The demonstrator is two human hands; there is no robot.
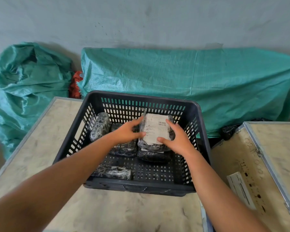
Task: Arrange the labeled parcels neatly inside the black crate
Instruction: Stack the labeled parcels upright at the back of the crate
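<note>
Black crate (196,139): slotted plastic, sits on a pale wooden top (40,139) in the head view; its near rim is back from the top's front edge, its right wall close to the gap beside a second wooden case (274,156).
Labeled parcel (155,131): wrapped in clear film, white label up, in the far right part of the crate, resting on another dark parcel (152,156).
Left hand (127,132): fingers spread, fingertips touching the labeled parcel's left edge.
Right hand (177,139): fingers spread, thumb and forefinger on the label and right edge; both hands clasp it between them.
Other parcels: one upright against the left wall (100,128), one flat under the left hand (124,148), one along the near wall (114,172).
Count: five parcels visible, one with its label showing.
Open room: bare crate floor at near right.
Behind: green woven sacks (191,77) along the wall.
</note>
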